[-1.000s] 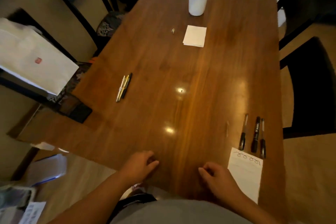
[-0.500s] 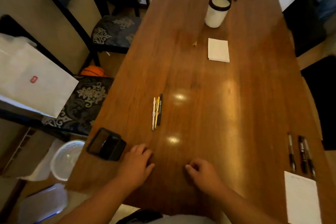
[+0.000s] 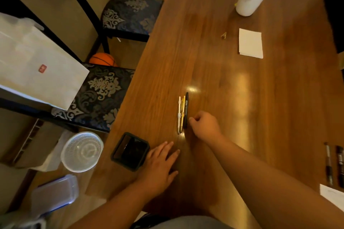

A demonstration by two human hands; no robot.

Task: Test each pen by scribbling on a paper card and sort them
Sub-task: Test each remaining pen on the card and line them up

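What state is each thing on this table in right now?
Three pens: lying side by side.
Right hand: curled beside them, holding nothing.
Left hand: flat on table.
Cup: upright.
Cards: stacked flat.
Black box: at table edge.
Dark pens: lying in a row.

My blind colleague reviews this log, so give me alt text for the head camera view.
A person's right hand, fingers curled, sits just beside three pens lying side by side on a wooden table, while the left hand rests flat near the table's edge. At far right lie dark pens and a paper card.
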